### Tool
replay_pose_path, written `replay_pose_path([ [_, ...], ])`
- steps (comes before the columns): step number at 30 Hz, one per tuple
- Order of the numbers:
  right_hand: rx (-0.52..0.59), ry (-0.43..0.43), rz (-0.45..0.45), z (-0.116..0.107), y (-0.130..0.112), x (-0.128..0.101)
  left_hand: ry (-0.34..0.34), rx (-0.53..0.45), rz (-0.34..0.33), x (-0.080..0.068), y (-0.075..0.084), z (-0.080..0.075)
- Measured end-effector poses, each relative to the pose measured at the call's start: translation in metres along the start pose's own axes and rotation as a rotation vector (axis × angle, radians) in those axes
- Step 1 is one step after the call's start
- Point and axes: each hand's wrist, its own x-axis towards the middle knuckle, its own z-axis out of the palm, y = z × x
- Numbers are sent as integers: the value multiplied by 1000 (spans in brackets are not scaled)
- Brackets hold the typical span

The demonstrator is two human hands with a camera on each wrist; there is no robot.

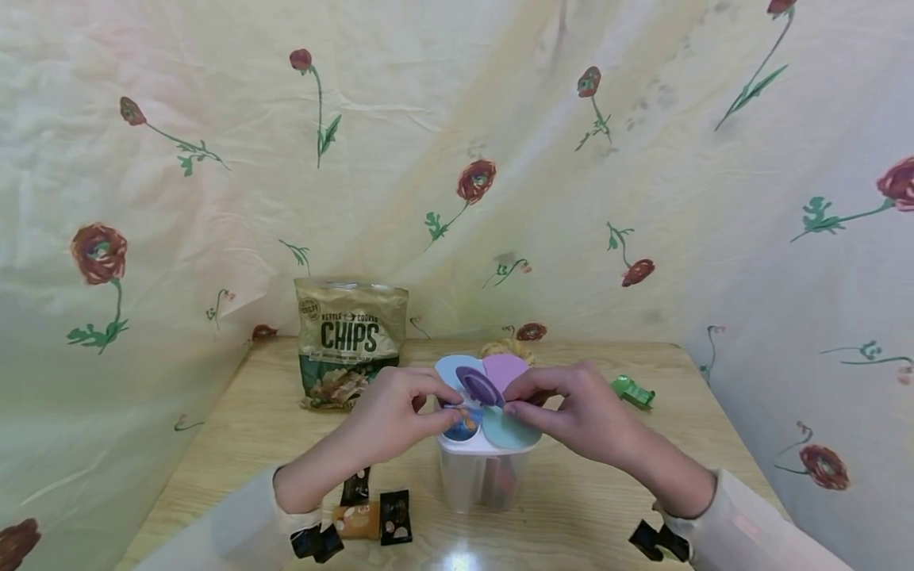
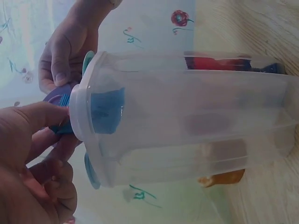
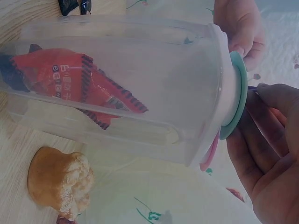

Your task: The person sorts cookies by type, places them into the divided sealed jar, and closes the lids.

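Note:
A clear plastic container [image 1: 477,476] stands at the front middle of the wooden table [image 1: 236,428]. Its white lid has coloured flaps: light blue [image 1: 451,369], lilac [image 1: 507,368] and teal [image 1: 508,430]. A purple flap [image 1: 480,386] is tilted up. My left hand [image 1: 448,406] grips the lid's left edge beside that flap, thumb on the rim [image 2: 77,116]. My right hand [image 1: 514,400] pinches the purple flap's right edge. A blue packet [image 2: 107,109] lies under the open hole. A red packet [image 3: 70,77] sits in another compartment.
A gold chips bag [image 1: 350,349] stands at the back left. A bun [image 3: 60,182] lies just behind the container, a green clip [image 1: 631,391] to its right. Dark and orange snack packets [image 1: 374,515] lie front left. Flowered cloth hangs behind and beside the table.

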Motion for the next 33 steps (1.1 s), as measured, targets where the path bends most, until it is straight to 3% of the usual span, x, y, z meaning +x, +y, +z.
replay_pose_path([
  [9,2,-2,4,1,0,0,-65,117,32,-3,2,-1],
  [16,3,3,14,2,1,0,-95,65,-29,-3,1,-1],
  [22,4,-1,41,2,1,-1,-112,86,-81,-1,2,0],
  [33,-8,3,61,2,1,-1,-50,-81,-47,-8,-7,-13],
])
